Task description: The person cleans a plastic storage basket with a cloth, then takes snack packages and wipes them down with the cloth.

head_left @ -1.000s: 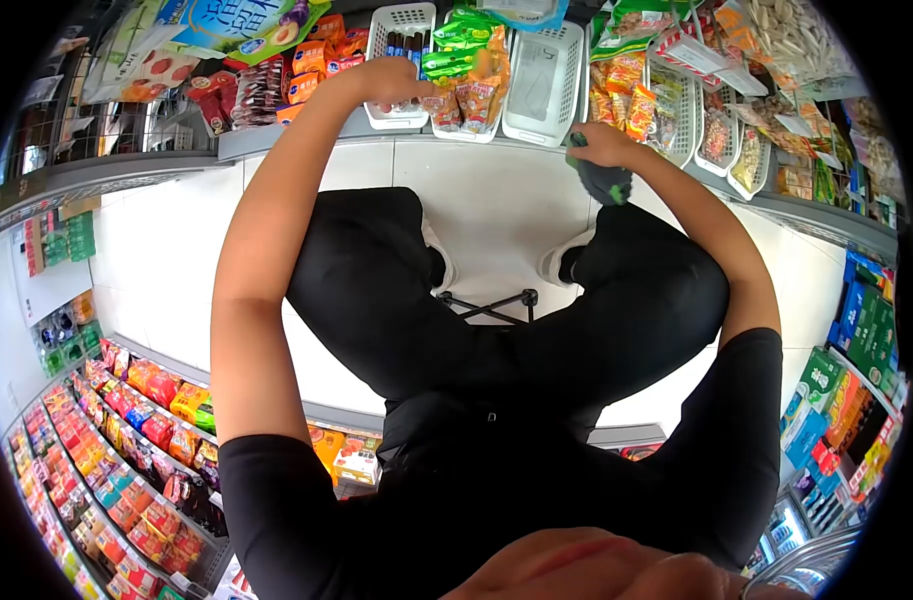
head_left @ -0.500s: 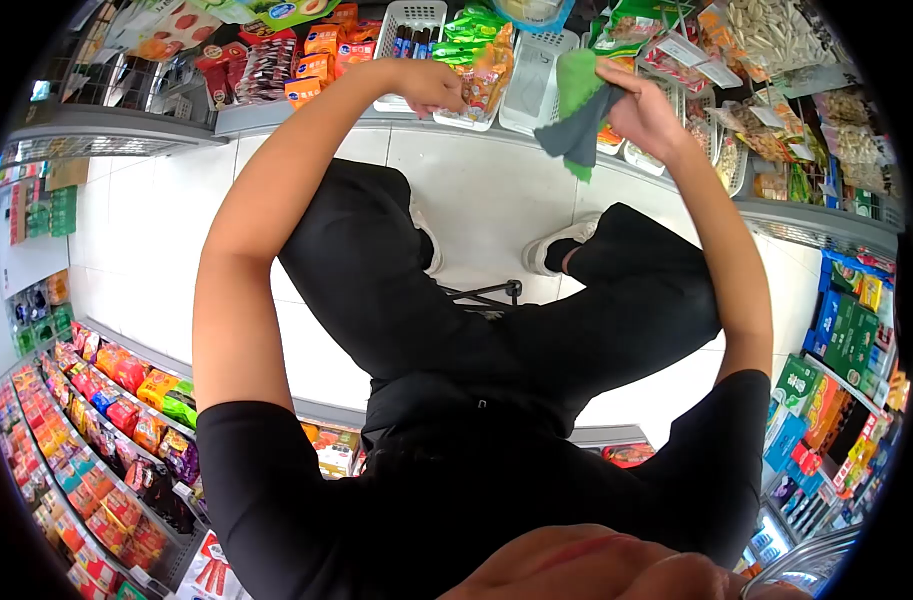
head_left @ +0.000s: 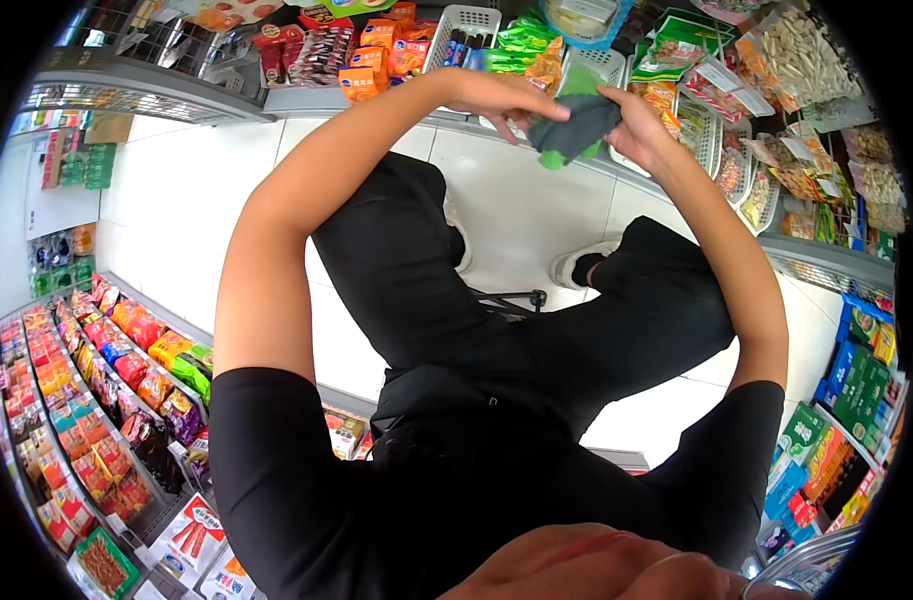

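Note:
A grey and green cloth hangs in front of the shelf edge, its green side showing above and below the grey. My right hand pinches it by its right side. From the left, my left hand reaches to the cloth with fingers stretched and apart, the fingertips at its left edge. Behind the cloth is a white plastic basket, partly covered. Beside my left hand, green snack packets and an orange packet sit in a basket.
A white basket with dark sticks and orange packets line the shelf at left. Bagged dried goods are at right. More stocked shelves stand at lower left, with boxes at right. My legs are spread over white floor tiles.
My left hand has left the orange packet in the basket and moved right to the cloth, its fingers opening. The cloth is turned, with more grey facing up. The whole view has shifted slightly.

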Tool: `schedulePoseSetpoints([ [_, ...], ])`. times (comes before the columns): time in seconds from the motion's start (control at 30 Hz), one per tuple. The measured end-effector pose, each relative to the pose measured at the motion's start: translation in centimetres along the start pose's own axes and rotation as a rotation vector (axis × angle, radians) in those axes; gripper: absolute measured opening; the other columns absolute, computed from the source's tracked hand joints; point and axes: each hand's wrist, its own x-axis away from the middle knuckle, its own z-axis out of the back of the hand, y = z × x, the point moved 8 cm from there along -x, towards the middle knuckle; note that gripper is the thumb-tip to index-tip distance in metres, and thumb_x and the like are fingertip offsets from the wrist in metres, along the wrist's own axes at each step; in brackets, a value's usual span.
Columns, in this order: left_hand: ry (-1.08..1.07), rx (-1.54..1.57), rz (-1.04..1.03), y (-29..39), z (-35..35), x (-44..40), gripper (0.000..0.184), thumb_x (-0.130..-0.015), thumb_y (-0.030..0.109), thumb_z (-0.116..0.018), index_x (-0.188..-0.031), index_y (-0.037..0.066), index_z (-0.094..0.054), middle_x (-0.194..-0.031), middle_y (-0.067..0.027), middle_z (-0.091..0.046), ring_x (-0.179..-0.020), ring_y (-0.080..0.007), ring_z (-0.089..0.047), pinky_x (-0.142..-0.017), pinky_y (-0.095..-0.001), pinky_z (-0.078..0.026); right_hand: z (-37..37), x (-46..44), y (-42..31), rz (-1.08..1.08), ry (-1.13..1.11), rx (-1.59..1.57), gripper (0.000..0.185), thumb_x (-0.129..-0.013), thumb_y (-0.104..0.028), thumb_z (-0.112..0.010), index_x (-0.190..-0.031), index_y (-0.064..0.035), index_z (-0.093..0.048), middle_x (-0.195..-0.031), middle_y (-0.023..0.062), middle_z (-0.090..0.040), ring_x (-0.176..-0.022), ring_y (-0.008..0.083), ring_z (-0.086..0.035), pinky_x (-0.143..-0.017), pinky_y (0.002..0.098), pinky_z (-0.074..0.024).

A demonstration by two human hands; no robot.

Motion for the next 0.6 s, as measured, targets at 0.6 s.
schedulePoseSetpoints([
  [0.6,0.145,-0.376,0.651,-16.6,11.7,5.0,0.045,-0.092,0.036,-0.064,-0.128,0.01,-0.061,-0.11,-0.0051,-0.068,-0.093,-0.019,-0.066,-0.081,-0.0395,-0.055,7.5,0.2,7.0,-0.216,-0.586,1.849,0.063,-0.093,-0.051,-0.06,-0.133,-0.0031,-0.056,-0.118,0.0204,-0.064,-0.11,0.0327,-0.063,-0.095,0.041,-0.0493],
])
